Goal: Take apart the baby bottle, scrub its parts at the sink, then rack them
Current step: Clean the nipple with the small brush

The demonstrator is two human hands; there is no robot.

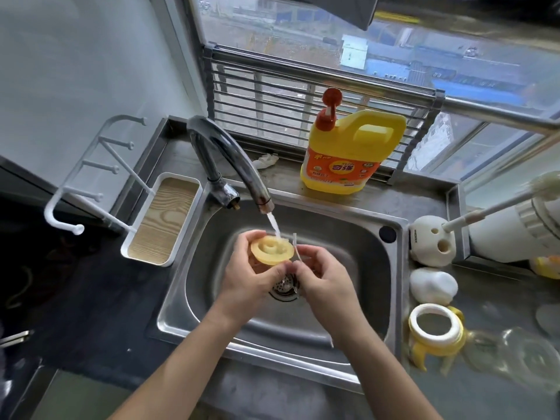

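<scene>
Rinsing over the sink [348,237], I am reaching both forearms in from six o'clock, my hands meeting above the drain. The tap [230,153] at eleven o'clock is running. The rack [91,177] is standing at nine o'clock and the collar [435,325] at four o'clock on the counter. My left hand [251,277] is cupping the nipple [272,248], fingers curled round its rim and its base tilted up under the stream. My right hand [324,280] is pinching a thin clear tube [296,250] just beside the nipple, at its three o'clock. To do this well, I judge I should be turning the nipple slowly so water is reaching every groove, and gripping lightly so the silicone is not folding.
</scene>
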